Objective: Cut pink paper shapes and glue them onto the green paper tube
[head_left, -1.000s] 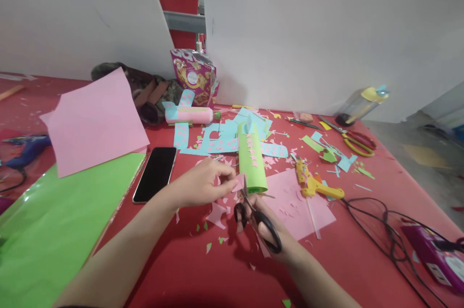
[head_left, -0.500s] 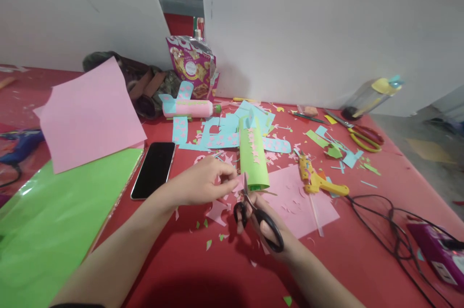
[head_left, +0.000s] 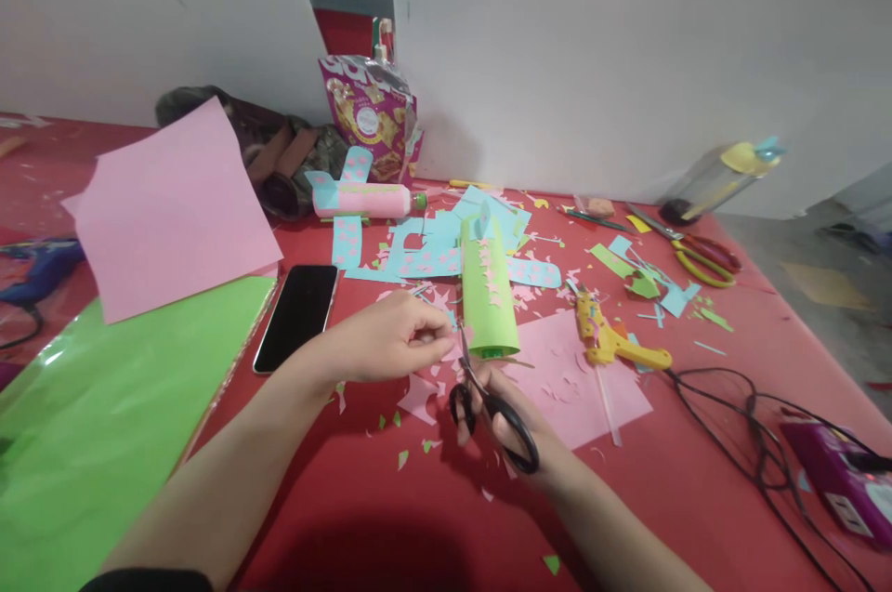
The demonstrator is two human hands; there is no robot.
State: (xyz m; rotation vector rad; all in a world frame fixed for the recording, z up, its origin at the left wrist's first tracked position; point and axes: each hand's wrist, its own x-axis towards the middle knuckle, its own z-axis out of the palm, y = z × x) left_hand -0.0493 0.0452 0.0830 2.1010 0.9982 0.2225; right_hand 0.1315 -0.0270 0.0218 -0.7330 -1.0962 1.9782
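My left hand (head_left: 400, 335) is closed in a pinch on a small piece of pink paper (head_left: 454, 347), mostly hidden by the fingers. In my right hand (head_left: 512, 425) are black-handled scissors (head_left: 503, 415), fingers through the loops, blades pointing up beside the pinched paper. Just beyond the blades lies a green paper-wrapped bottle (head_left: 489, 295) with a row of pink stars and light-blue wings. Farther back rests a similar pink bottle plane (head_left: 373, 201) with blue wings. Pink scraps (head_left: 420, 397) are scattered on the red table under my hands.
A black phone (head_left: 296, 318) and green sheets (head_left: 132, 425) lie left, with pink paper (head_left: 174, 211) above. To the right are a yellow glue gun (head_left: 613, 343), its cable, a purple power strip (head_left: 840, 471) and larger scissors (head_left: 697, 253). A snack bag (head_left: 369, 118) stands behind.
The view has shifted slightly. The scissor blades look closer together, and less of the pink paper shows at my left fingertips.
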